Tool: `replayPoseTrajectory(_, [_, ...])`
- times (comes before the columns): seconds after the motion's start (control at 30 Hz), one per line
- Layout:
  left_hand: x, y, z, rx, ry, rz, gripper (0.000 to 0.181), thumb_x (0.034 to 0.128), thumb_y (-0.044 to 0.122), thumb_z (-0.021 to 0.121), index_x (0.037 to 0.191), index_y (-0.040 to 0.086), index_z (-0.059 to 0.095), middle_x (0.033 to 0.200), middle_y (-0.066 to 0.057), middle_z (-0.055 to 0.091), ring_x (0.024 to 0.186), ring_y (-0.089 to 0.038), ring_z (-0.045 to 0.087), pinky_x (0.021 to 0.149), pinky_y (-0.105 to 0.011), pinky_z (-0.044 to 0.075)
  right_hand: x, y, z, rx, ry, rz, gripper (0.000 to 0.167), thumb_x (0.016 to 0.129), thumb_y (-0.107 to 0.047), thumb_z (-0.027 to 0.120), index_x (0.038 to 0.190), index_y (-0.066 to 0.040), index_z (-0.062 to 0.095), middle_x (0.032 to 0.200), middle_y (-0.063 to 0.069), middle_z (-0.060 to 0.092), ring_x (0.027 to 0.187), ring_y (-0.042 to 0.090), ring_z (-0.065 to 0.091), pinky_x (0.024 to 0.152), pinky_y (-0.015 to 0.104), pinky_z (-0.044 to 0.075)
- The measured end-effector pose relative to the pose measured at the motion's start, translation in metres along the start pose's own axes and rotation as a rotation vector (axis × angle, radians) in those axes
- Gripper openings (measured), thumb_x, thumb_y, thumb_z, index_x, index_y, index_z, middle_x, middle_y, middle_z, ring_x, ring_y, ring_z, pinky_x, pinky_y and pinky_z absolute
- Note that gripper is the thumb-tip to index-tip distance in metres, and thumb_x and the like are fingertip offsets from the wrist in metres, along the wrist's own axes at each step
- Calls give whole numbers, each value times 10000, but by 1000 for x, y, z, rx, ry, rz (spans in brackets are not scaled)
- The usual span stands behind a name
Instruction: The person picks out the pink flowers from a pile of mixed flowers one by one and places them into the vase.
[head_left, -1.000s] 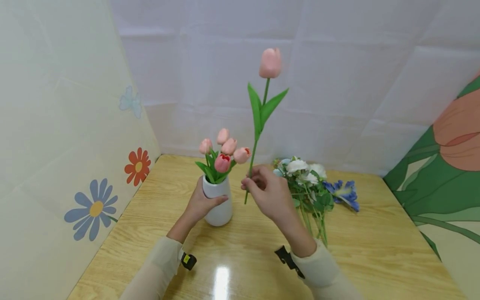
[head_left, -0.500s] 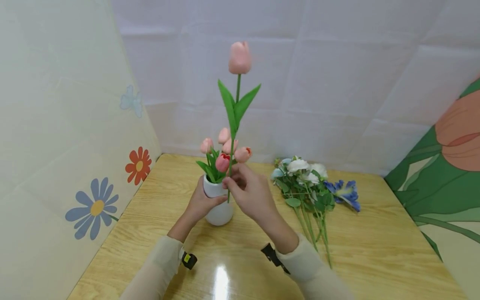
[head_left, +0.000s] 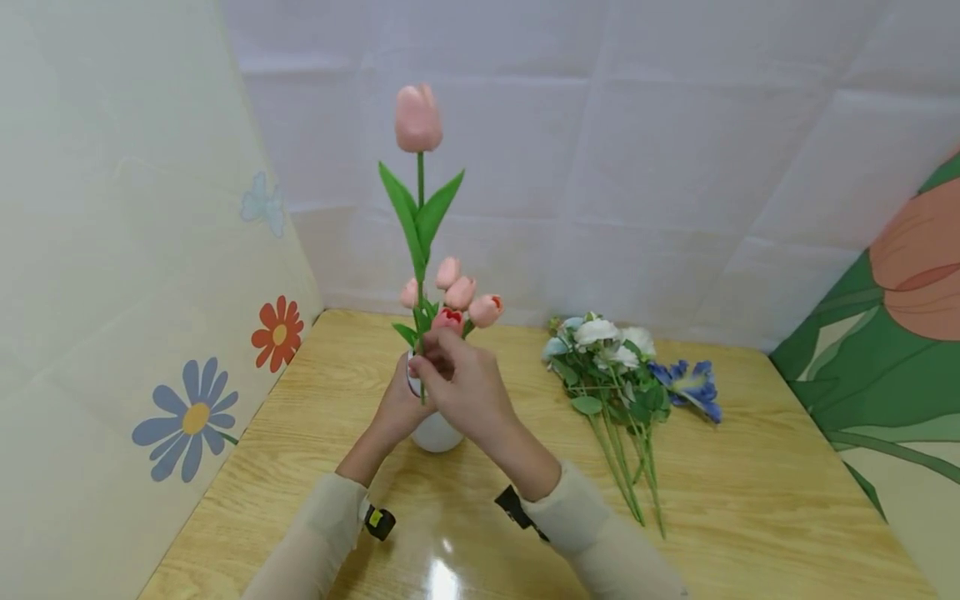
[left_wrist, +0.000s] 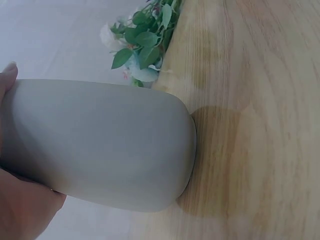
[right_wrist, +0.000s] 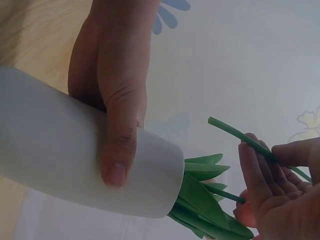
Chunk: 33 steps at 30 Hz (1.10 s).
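Observation:
A white vase (head_left: 437, 433) stands upright on the wooden table, holding several pink tulips (head_left: 461, 292). My left hand (head_left: 395, 408) grips the vase near its neck, the thumb across its side in the right wrist view. Between thumb and fingers, my right hand (head_left: 471, 385) pinches the lower stem of a single pink tulip (head_left: 418, 119) with two green leaves. This tulip is upright, its bloom high above the others. In the right wrist view its cut stem end (right_wrist: 220, 124) is outside the vase, apart from the mouth (right_wrist: 181, 182).
To the right on the table (head_left: 757, 467) lie white flowers (head_left: 597, 332) with long green stems and a blue flower (head_left: 692, 387). A pale cloth wall (head_left: 675, 167) rises behind, and printed panels (head_left: 150, 275) flank the table.
My right hand has moved left with the single tulip, from beside the vase to in front of its mouth. The left hand and vase have stayed in place.

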<state>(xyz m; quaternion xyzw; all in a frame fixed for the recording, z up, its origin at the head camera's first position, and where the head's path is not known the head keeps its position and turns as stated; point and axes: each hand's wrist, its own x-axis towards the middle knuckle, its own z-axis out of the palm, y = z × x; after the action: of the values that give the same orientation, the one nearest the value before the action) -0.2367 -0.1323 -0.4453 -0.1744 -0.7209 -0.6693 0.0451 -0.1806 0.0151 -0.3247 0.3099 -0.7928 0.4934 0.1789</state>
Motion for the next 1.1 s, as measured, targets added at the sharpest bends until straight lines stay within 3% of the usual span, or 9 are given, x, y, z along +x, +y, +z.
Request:
replayPoseTrajectory(0.07, [-1, 1, 0, 19, 3, -20, 814, 840, 96, 785, 1503, 182, 321, 1385, -84, 548, 1257, -247, 547, 1114, -469, 395, 1, 0, 3, -4, 7, -14, 102, 962, -85, 679, 1059, -57, 661, 899, 31, 743, 787, 105, 708, 695, 219, 574])
replayPoseTrajectory(0.3, [3, -3, -2, -10, -20, 59, 866, 833, 22, 789, 1525, 230, 312, 1415, -58, 525, 1295, -228, 503, 1129, -437, 380, 10, 2, 10, -7, 43, -59, 107, 965, -84, 679, 1054, -26, 667, 880, 45, 740, 764, 127, 712, 694, 206, 571])
replayPoseTrajectory(0.43, [4, 0, 0, -23, -8, 55, 910, 814, -22, 786, 1547, 192, 291, 1447, -63, 512, 1321, -218, 485, 1140, -400, 365, 14, 6, 11, -31, 80, -76, 117, 950, -71, 696, 1042, -5, 663, 876, 71, 745, 762, 152, 719, 686, 225, 576])
replayPoseTrajectory(0.53, [2, 11, 2, -37, -15, 72, 881, 808, -25, 784, 1532, 180, 325, 1402, -61, 539, 1259, -219, 519, 1078, -367, 423, 17, 9, 12, -45, 119, -75, 121, 943, -77, 711, 1036, -17, 663, 887, 82, 749, 794, 167, 732, 710, 255, 590])
replayPoseTrajectory(0.67, [0, 24, 3, -68, -38, 93, 716, 809, -19, 778, 1424, 144, 449, 1263, -76, 594, 1117, -233, 572, 948, -368, 496, 20, 12, 12, -29, 173, -70, 131, 940, -79, 717, 1046, -20, 670, 922, 104, 758, 845, 193, 749, 737, 277, 600])
replayPoseTrajectory(0.93, [-1, 23, 3, -73, -36, 62, 659, 790, -27, 769, 1363, 114, 475, 1195, -87, 606, 1068, -250, 583, 909, -411, 503, 23, 15, 14, -22, 211, -62, 125, 928, -53, 717, 1039, -15, 673, 947, 109, 761, 847, 207, 751, 732, 267, 598])
replayPoseTrajectory(1.1, [0, 24, 3, -74, -28, 69, 644, 786, -38, 772, 1349, 104, 492, 1184, -90, 617, 1060, -246, 589, 906, -402, 510, 23, 19, 17, -71, 209, -114, 117, 929, -46, 717, 1030, -21, 663, 946, 104, 762, 831, 204, 747, 722, 267, 597])
